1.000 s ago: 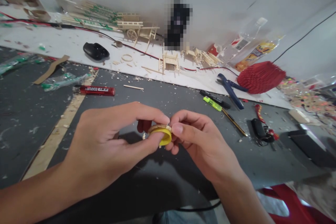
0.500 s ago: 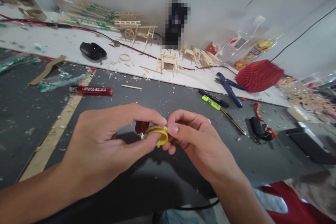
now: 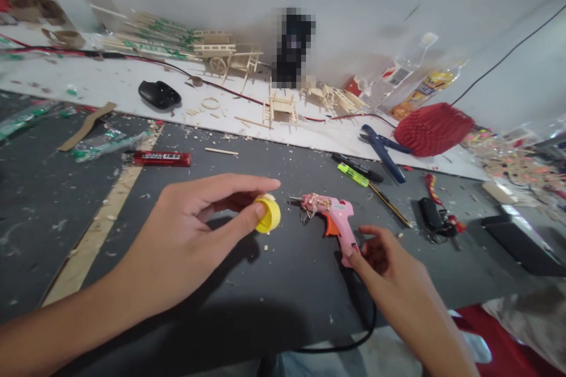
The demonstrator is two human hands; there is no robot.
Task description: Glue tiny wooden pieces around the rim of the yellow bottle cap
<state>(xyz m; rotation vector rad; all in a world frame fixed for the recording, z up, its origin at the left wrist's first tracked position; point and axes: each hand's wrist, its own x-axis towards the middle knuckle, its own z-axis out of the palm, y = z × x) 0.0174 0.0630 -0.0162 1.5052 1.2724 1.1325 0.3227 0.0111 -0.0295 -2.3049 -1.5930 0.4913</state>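
Yellow ring [image 3: 273,215]: 1; glue gun [image 3: 340,212]: 1

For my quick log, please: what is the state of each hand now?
Left hand: closed, holding a round yellow piece.
Right hand: partly open at the pink glue gun, not closed around it.

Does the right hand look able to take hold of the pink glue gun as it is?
Probably yes: the right hand is at the handle of the pink glue gun, with nothing visible in the way. The left hand, pinching a yellow round piece, is off past the nozzle.
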